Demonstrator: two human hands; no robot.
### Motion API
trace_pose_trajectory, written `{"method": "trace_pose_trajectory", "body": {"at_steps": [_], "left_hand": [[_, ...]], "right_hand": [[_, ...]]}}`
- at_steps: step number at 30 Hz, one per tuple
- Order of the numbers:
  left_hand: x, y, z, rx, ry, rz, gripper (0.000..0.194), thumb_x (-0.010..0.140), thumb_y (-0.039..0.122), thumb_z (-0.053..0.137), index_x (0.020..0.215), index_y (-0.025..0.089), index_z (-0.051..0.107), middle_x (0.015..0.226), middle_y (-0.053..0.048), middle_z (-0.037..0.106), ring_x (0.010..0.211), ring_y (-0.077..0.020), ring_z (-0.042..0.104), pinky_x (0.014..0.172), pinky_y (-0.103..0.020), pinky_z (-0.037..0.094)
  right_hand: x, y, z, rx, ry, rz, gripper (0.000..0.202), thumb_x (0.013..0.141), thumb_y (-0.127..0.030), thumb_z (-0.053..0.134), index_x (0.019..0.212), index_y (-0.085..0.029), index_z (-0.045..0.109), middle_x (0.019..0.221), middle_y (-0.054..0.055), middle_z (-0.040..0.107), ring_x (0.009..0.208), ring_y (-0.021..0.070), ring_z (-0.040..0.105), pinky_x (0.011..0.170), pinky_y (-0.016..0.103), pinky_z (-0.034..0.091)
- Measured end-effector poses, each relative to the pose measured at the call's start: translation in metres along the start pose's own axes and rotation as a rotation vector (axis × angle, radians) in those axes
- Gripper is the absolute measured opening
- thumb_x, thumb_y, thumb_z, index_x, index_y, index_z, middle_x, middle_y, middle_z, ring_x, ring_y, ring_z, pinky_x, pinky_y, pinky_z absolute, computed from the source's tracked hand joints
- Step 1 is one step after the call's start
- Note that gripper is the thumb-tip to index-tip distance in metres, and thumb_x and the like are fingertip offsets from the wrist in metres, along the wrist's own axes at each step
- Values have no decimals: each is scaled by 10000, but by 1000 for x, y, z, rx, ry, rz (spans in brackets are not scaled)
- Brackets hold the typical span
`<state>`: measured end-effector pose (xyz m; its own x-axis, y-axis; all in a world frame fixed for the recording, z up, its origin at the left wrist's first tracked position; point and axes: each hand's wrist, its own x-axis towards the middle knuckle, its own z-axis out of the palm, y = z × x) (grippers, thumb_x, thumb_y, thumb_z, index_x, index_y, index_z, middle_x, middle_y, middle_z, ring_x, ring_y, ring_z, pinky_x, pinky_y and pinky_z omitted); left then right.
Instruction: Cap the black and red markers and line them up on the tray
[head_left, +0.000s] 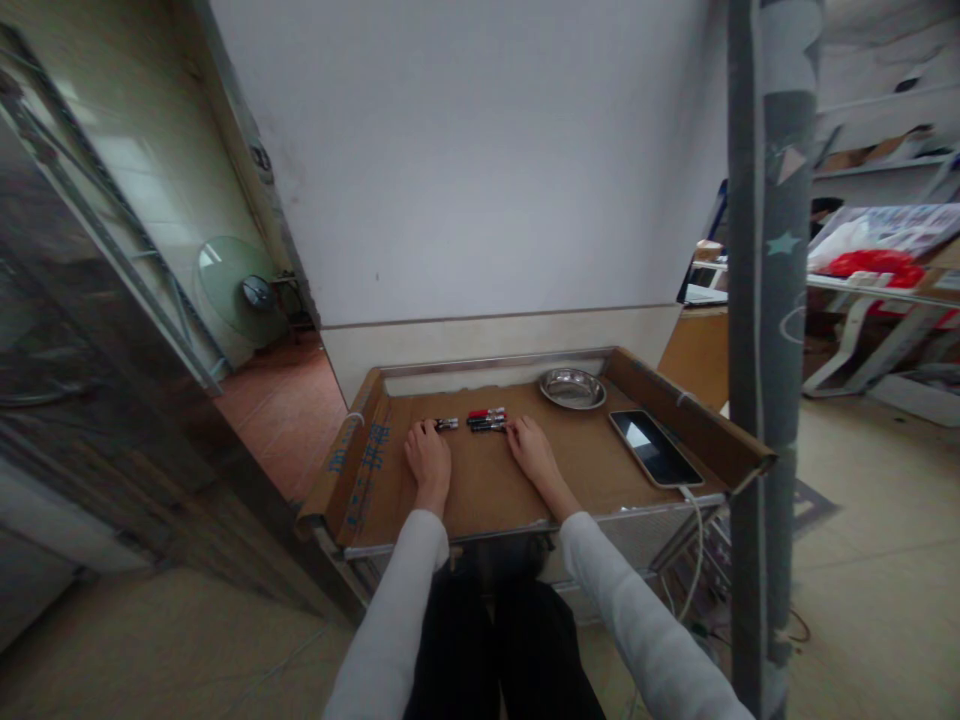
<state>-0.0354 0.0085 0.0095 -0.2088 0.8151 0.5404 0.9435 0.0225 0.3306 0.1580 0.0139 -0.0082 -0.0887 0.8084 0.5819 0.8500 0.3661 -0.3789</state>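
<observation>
On the cardboard-covered table (480, 490), my left hand (429, 462) rests with its fingers curled at the dark end of a small pen-like item (448, 424), whose clear end points right. A short row of similar items, one red (486, 413) and others black (487, 427), lies side by side in the middle. My right hand (531, 450) touches the right end of this row with its fingertips pressed together. Beyond it to the right sits a round metal dish (572, 389).
A phone (655, 448) with a white cable lies at the table's right. Raised cardboard walls (686, 415) edge both sides. A grey post (772, 350) stands to the right, and a white wall (487, 180) rises behind the table.
</observation>
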Motion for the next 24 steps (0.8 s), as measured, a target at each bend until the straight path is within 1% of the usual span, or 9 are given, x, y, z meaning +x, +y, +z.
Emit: {"method": "trace_pose_trajectory", "body": {"at_steps": [4, 8, 11, 14, 17, 20, 24], "left_hand": [[-5, -1, -5, -3, -12, 32, 193, 845, 133, 412, 971, 145, 557, 1005, -148, 552, 966, -287, 494, 830, -445, 394], [-9, -2, -6, -1, 13, 55, 138, 848, 168, 450, 922, 167, 567, 953, -122, 549, 944, -273, 487, 812, -426, 403], [-11, -4, -5, 23, 21, 64, 120, 851, 181, 468, 910, 172, 572, 925, -108, 549, 914, -260, 490, 795, -406, 411], [-12, -5, -4, 52, 22, 64, 122, 855, 188, 475, 927, 167, 571, 935, -109, 553, 901, -256, 497, 781, -395, 417], [-13, -5, -4, 74, 18, 84, 127, 861, 196, 475, 939, 160, 569, 932, -114, 563, 896, -254, 508, 776, -388, 422], [-13, -4, -4, 84, -11, 82, 131, 864, 196, 477, 949, 149, 565, 939, -120, 572, 902, -259, 516, 781, -392, 426], [-14, -4, -5, 59, -28, 79, 122, 863, 181, 476, 951, 150, 554, 948, -114, 569, 902, -254, 517, 786, -390, 423]], "right_hand": [[-2, -3, -2, -29, -6, 13, 260, 903, -200, 325, 875, -165, 582, 878, 108, 599, 844, 212, 536, 779, 326, 415], [-4, -9, -8, -13, -26, -20, 242, 902, -223, 358, 869, -172, 591, 862, 95, 599, 811, 194, 536, 753, 306, 409], [-6, -17, -13, 41, -88, -87, 188, 888, -282, 438, 884, -181, 597, 900, 78, 603, 817, 178, 544, 758, 296, 404], [-5, -24, -15, 63, -163, -139, 170, 843, -345, 543, 872, -189, 606, 944, 69, 607, 862, 183, 551, 775, 302, 396], [0, -27, -12, 40, -201, -153, 137, 822, -330, 585, 849, -200, 619, 959, 67, 613, 915, 196, 552, 790, 312, 384], [7, -26, -5, 6, -196, -124, 96, 829, -284, 574, 843, -202, 622, 970, 69, 622, 940, 205, 553, 798, 322, 377], [12, -25, 2, -48, -118, -62, 110, 852, -243, 520, 899, -190, 605, 981, 92, 628, 921, 214, 558, 811, 342, 377]]}}
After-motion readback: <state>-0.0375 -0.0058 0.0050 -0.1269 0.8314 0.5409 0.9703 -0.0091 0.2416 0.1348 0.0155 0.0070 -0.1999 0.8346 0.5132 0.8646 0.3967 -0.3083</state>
